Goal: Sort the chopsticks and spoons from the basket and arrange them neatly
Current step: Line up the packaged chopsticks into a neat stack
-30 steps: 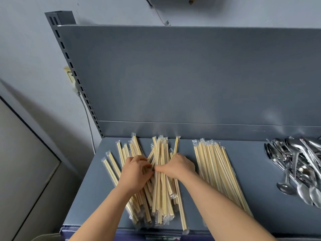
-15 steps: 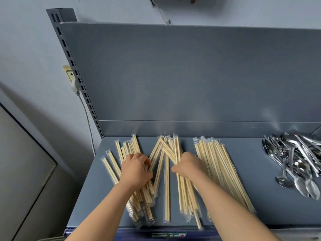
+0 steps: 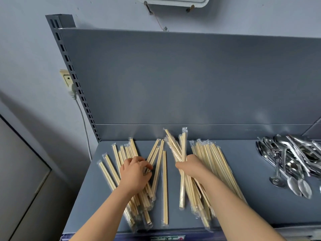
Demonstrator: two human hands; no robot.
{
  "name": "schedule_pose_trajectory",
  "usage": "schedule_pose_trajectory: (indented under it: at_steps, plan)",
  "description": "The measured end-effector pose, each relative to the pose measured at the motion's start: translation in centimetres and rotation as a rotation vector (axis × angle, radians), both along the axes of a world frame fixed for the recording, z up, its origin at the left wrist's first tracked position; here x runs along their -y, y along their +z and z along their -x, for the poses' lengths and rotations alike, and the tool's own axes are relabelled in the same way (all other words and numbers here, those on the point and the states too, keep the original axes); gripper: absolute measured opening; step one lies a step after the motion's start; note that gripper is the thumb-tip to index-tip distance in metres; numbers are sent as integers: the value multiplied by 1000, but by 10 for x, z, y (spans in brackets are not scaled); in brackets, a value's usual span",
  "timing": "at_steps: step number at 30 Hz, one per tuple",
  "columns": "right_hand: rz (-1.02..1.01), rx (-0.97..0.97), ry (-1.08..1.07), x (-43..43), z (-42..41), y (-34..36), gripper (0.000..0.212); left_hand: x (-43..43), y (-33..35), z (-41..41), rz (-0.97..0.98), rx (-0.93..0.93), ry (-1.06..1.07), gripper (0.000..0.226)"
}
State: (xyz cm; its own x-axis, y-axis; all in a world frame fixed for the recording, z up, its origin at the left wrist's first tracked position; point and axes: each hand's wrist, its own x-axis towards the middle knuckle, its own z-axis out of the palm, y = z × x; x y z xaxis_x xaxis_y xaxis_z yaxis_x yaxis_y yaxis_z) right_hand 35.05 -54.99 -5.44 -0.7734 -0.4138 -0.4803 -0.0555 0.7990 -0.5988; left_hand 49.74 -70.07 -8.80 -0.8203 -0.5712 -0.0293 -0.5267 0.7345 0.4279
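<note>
Wood chopsticks [image 3: 208,153], each pair in a clear sleeve, all on the grey shelf [image 3: 257,202], split into groups.

Left pile [image 3: 126,152]: loose and fanned, far ends toward the back panel [image 3: 191,80], near ends at the front edge, some overhanging it. My left hand [image 3: 134,174] sits on this pile, fingers curled, pinching the angled pairs [image 3: 153,155] that lean off to the right.

Single pair [image 3: 165,188]: lies alone just right of those, straight front to back, close beside the angled pairs near its far end.

Bundle [image 3: 183,146]: my right hand [image 3: 189,165] is wrapped round its middle, thumb on the left side. Far ends splay and reach up in front of the back panel's lower lip; near ends fan out by the front edge. Can't tell whether it's lifted off the shelf or resting.

Right pile [image 3: 218,164]: neat, aligned, slightly slanted, just beside the bundle. My right forearm crosses over its near half.

Spoons [image 3: 291,162]: metal, heaped at the shelf's far right, well apart from the chopsticks. Handles cross every way; several bowls point toward the front edge. Heap runs out of view on the right.

Around it: slotted post [image 3: 70,70] at the panel's left edge, socket [image 3: 65,78] on the wall behind it, plug in, cable [image 3: 84,122] hanging down the wall. White fixture [image 3: 173,0] at top of wall, cut off.
</note>
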Motion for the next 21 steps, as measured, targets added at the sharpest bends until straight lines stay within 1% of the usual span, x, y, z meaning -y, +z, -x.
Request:
schedule_pose_trajectory:
  at_steps: [1, 2, 3, 4, 6, 7, 8, 9, 11, 13, 17, 18, 20, 21]
  plan:
    - [99, 58, -29, -4, 2, 4, 32, -1, 2, 0, 20, -14, -2, 22]
    - [204, 103, -54, -6, 3, 7, 31, -4, 7, 1, 20, -50, -16, 31]
    - [307, 145, -78, -8, 3, 12, 29, -9, 13, 3, -34, -101, -41, 43]
    - [409, 191, -99, -9, 3, 16, 27, -15, 22, 7, -170, -155, -71, 57]
    - [642, 291, -138, -7, 3, 26, 27, -32, 39, 17, -563, -233, -140, 79]
    - [754, 339, -153, -7, 2, 32, 24, -41, 46, 24, -701, -245, -184, 79]
    - [835, 374, -151, -6, 2, 37, 21, -48, 51, 30, -787, -249, -236, 71]
    - [883, 396, -138, -6, 1, 41, 21, -55, 54, 36, -843, -257, -288, 57]
    - [923, 390, -94, -6, 1, 48, 22, -65, 57, 44, -866, -282, -344, 27]
    - [944, 349, -62, -8, 7, 56, 25, -70, 54, 48, -817, -310, -338, 14]
    - [1111, 313, -73, -15, 24, 82, 55, -80, 45, 49, -724, -320, -339, 6]
    - [1146, 300, -70, -16, 28, 89, 55, -83, 43, 49, -679, -334, -346, 6]
    - [1167, 273, -19, -15, 31, 100, 42, -91, 44, 53, -624, -394, -348, 10]
    - [1162, 262, 22, -15, 31, 103, 34, -93, 46, 55, -628, -432, -334, 12]
